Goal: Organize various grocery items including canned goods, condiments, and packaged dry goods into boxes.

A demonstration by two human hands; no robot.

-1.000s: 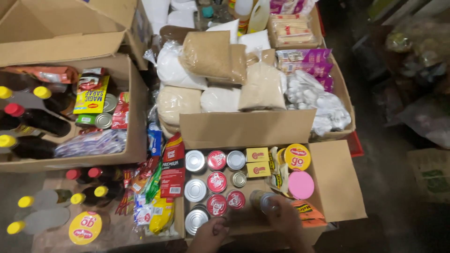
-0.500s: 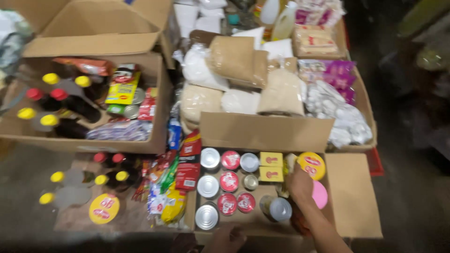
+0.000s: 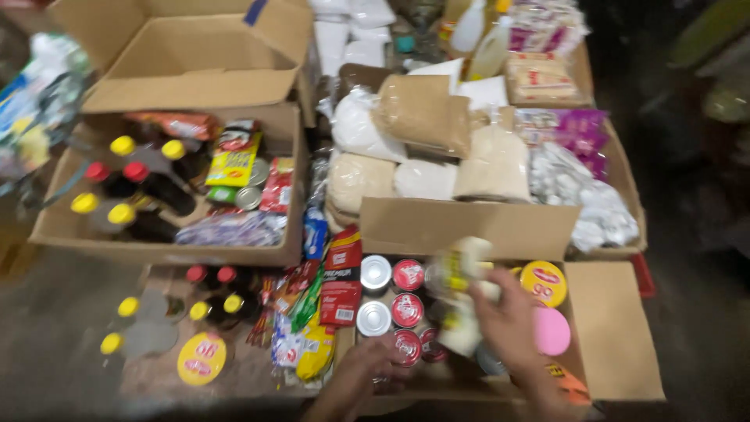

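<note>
Since half a second ago my right hand (image 3: 512,324) has come up off the cans and now it's got a pale packet with yellow print (image 3: 461,293) in it, blurry from the motion, held over the middle of the open carton (image 3: 609,328) in front of me. Fingers are wrapped around the packet, so that hand is closed on it. My left hand (image 3: 367,371) has slid in at about 7 o'clock from the packet, resting at the carton's near edge right by the cans; the fingers look curled, but I can't tell if it's actually gripping anything.

How far along: the carton looks roughly half packed. There's a block of silver and red-topped cans (image 3: 394,301) on its left side, a yellow round lid (image 3: 544,283) at 2 o'clock from my right hand and a pink lid (image 3: 552,331) just beside it at 3 o'clock. The near right part is hidden by my arm.

Still outside: sachets and snack packs (image 3: 312,312) lying loose at 9 o'clock from the carton, bottles with yellow and red caps (image 3: 211,301) further that way, another box of bottles (image 3: 156,234) at 10 o'clock, and bagged dry goods (image 3: 422,148) at 12.
</note>
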